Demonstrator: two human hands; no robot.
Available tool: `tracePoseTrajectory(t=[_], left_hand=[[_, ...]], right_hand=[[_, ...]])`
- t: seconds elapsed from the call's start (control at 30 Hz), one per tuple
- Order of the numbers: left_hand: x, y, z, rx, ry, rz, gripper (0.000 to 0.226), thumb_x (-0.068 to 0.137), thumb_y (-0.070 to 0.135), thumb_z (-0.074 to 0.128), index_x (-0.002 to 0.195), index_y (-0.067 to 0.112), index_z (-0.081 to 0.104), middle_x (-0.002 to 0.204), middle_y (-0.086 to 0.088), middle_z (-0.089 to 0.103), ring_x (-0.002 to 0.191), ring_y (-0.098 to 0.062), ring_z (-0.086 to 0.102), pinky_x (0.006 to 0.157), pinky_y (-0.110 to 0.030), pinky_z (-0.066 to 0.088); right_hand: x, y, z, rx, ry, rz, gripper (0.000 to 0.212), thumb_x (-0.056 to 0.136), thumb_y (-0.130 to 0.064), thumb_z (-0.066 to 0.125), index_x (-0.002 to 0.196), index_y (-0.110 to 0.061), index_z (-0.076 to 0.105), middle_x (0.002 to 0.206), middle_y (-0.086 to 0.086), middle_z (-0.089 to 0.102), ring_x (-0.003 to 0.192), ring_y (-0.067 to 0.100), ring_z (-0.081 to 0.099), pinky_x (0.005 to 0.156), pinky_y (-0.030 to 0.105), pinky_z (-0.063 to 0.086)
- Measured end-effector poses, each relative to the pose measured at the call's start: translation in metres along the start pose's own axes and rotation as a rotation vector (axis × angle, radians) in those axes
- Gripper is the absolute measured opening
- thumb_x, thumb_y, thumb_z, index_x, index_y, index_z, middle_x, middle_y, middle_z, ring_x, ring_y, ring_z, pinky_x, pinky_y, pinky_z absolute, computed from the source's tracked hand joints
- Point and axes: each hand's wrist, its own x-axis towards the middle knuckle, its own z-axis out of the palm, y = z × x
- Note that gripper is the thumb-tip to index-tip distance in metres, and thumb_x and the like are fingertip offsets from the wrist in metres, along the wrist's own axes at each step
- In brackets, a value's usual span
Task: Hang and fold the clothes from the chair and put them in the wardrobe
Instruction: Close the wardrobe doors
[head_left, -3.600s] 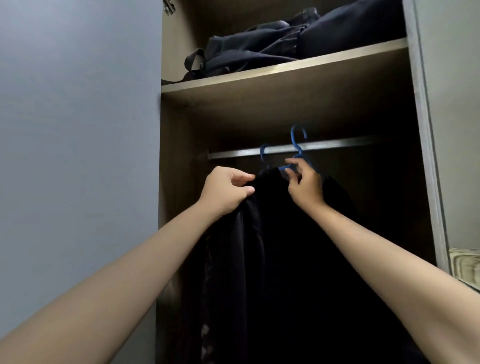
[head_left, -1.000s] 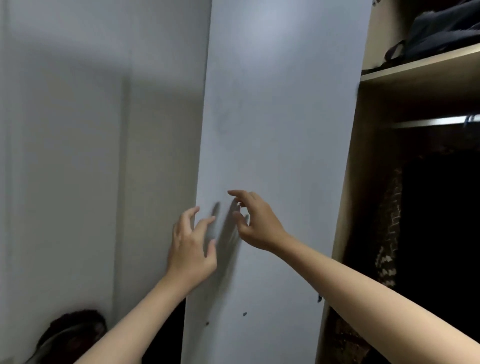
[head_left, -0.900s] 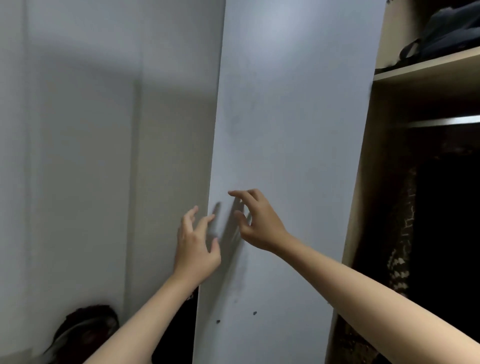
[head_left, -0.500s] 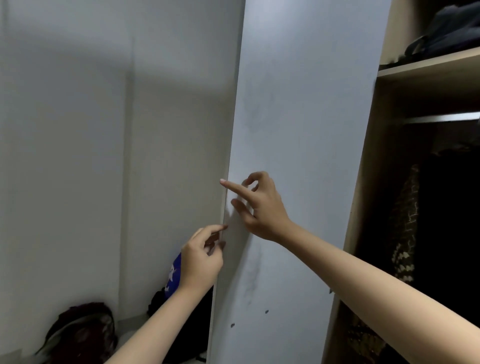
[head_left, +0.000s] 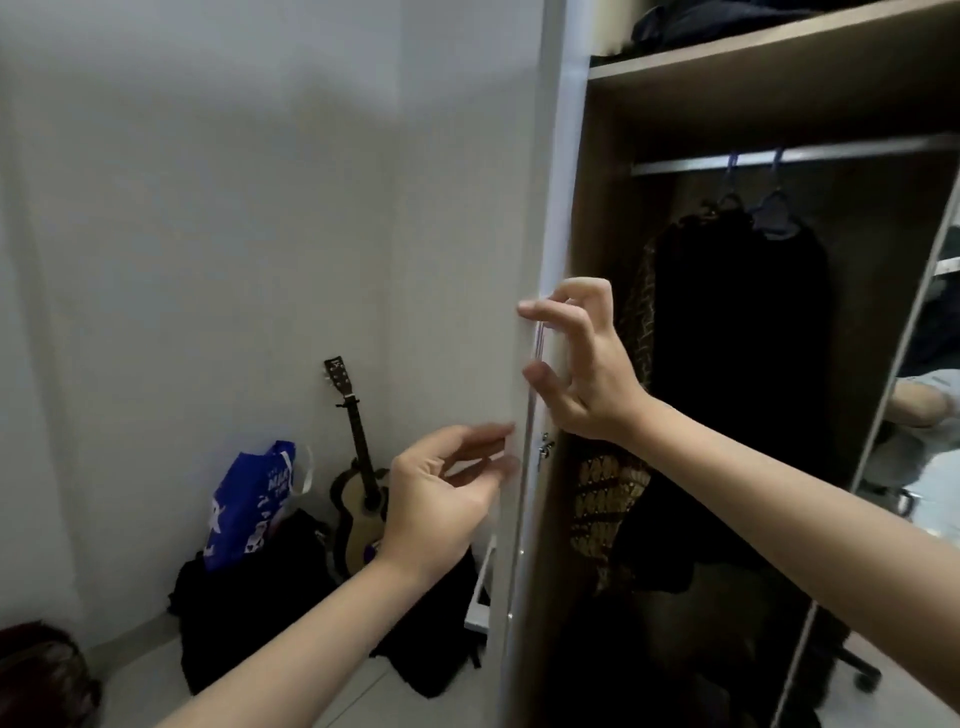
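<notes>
While the wardrobe (head_left: 602, 171) stands open on the right, its white door (head_left: 524, 208) is seen nearly edge-on down the middle of the view, with a grey wall (head_left: 208, 208) filling the left half. Inside, a dark hanging garment (head_left: 743, 332) fills most of the space below the metal rail (head_left: 831, 155), and a brown patterned garment (head_left: 608, 499) hangs just beside it, nearest the door. A black heap of clothes (head_left: 249, 592) lies on the pale floor by the wall, well apart from the wardrobe interior. Up top, dark folded items (head_left: 691, 26) sit on the shelf (head_left: 779, 41). On the far right a mirror panel (head_left: 924, 415) leans into view. Next comes a blue printed bag (head_left: 249, 499) resting on the black heap, and a small guitar (head_left: 358, 499) propped upright against the wall behind it. A dark reddish bag (head_left: 36, 675) sits in the bottom left corner.

The right hand (head_left: 582, 364) is at the door's edge — forefinger and thumb spread apart and curved toward the edge, fingertips touching or nearly touching it, nothing clasped. The left hand (head_left: 441, 499) is lower, its straight fingers reaching to the door's outer face, blurred, holding nothing. Two blue hangers (head_left: 774, 208) hook over the rail above the dark garment.
</notes>
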Motion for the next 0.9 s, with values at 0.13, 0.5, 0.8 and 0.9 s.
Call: tracePoseTrajectory(t=[0.13,0.5,0.8,0.9], left_hand=[[-0.007,-0.001,0.053,-0.092,-0.196,0.018,0.035,0.073,-0.004,0.074,0.091,0.026,0.073,0.096,0.002,0.071,0.094,-0.009,0.067,0.084,-0.024,0.054],[0.010,-0.059,0.225,0.264,-0.459,0.384,0.061,0.073,0.027,0.078,0.127,0.040,0.052,0.129,0.010,0.039,0.127,-0.004,0.037,0.104,-0.011,0.031],[0.024,-0.111,0.331,0.689,-0.610,0.414,0.120,0.068,0.032,0.079,0.140,0.054,-0.014,0.150,0.008,-0.017,0.143,-0.019,-0.010,0.118,-0.041,0.018],[0.028,-0.124,0.355,0.727,-0.625,0.347,0.127,0.064,0.032,0.081,0.140,0.051,-0.019,0.148,0.013,-0.034,0.140,-0.015,-0.030,0.115,-0.054,0.019]], right_hand=[[-0.026,0.011,-0.066,-0.059,-0.007,0.031,0.043,0.093,-0.045,0.046,0.121,-0.013,0.038,0.111,0.006,0.037,0.100,0.024,0.045,0.082,0.021,0.044],[-0.108,0.081,-0.225,-0.726,-0.160,0.249,0.058,0.082,-0.054,0.058,0.131,-0.029,0.041,0.133,0.015,0.049,0.113,0.032,0.051,0.098,0.047,0.038],[-0.149,0.155,-0.267,-1.115,-0.245,0.308,0.079,0.067,-0.062,0.068,0.136,-0.033,0.045,0.154,0.018,0.025,0.143,0.029,0.017,0.106,0.065,-0.001],[-0.149,0.172,-0.268,-1.189,-0.223,0.293,0.084,0.054,-0.058,0.079,0.128,-0.029,0.055,0.150,0.022,0.031,0.142,0.032,0.024,0.107,0.059,-0.013]])
